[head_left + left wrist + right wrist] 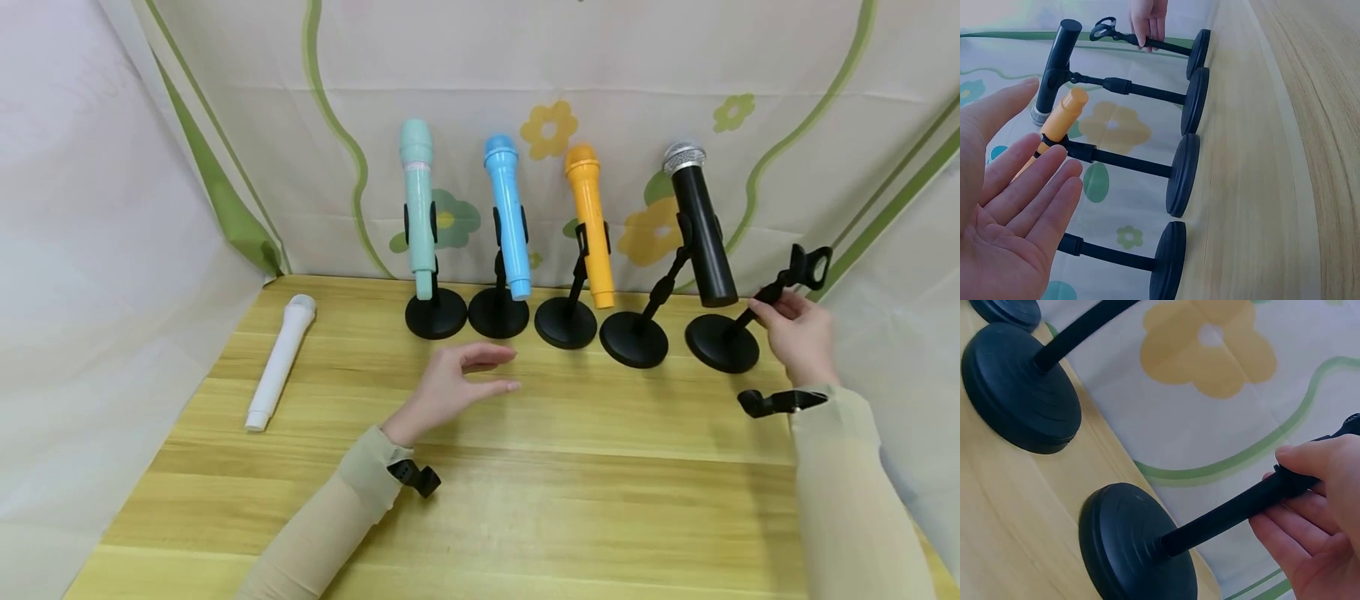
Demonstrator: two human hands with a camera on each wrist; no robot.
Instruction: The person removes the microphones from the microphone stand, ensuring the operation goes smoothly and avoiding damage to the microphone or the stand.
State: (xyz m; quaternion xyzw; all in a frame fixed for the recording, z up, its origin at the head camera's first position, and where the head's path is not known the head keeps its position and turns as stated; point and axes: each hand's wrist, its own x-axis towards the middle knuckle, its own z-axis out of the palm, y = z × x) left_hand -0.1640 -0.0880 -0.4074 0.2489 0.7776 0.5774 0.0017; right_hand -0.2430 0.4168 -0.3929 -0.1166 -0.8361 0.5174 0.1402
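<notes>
My right hand [801, 333] pinches the pole of the rightmost black microphone stand [722, 343], whose clip [810, 267] holds no microphone. In the right wrist view, thumb and fingers close around the pole just below its joint. My left hand [450, 385] hovers over the table in front of the stands, fingers extended and thumb apart, with nothing between them. Beyond it stand a mint green microphone [418, 200], a light blue microphone [510, 217], an orange microphone [591, 225] and a black microphone with a silver head [701, 225], each in a stand's clip.
A white microphone [281, 362] lies on the left part of the wooden table [525, 508]. Behind the row of stands hangs a pale curtain [465, 50] with flowers and green wavy lines. White cloth [90, 250] closes off the left side.
</notes>
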